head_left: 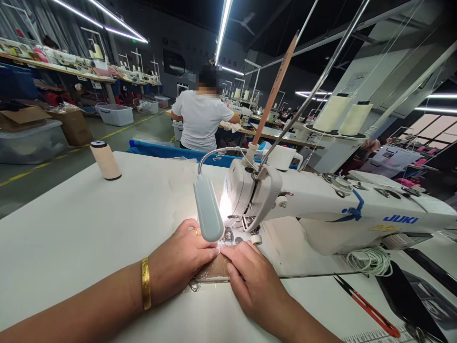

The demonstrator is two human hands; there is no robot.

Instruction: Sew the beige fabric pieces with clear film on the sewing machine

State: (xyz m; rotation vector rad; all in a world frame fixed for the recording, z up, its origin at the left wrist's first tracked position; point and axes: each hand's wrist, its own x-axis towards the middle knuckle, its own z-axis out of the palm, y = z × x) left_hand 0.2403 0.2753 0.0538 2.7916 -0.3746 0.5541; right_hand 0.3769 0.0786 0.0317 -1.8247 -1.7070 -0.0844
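At the needle end of a white JUKI sewing machine [296, 200], both my hands rest close together on the bed. My left hand [182, 259], with a gold bangle and a ring, has its thumb and fingers drawn together left of the needle area. Facing it, my right hand [252, 274] lies with bent fingers, their tips nearly meeting the left thumb. Something small and whitish shows between the fingertips, too hidden to name. Below them is a brownish, shiny plate [214, 270]. A grey lamp head [208, 209] on a flexible neck partly covers the left fingers.
A cream thread cone [106, 161] stands at the table's [89, 228] back left. Right of my hands lie red-handled thread snips [371, 307], a coil of pale cord [369, 261] and a ruler [378, 335]. Ahead, a person in a white shirt [201, 116] sits at another machine.
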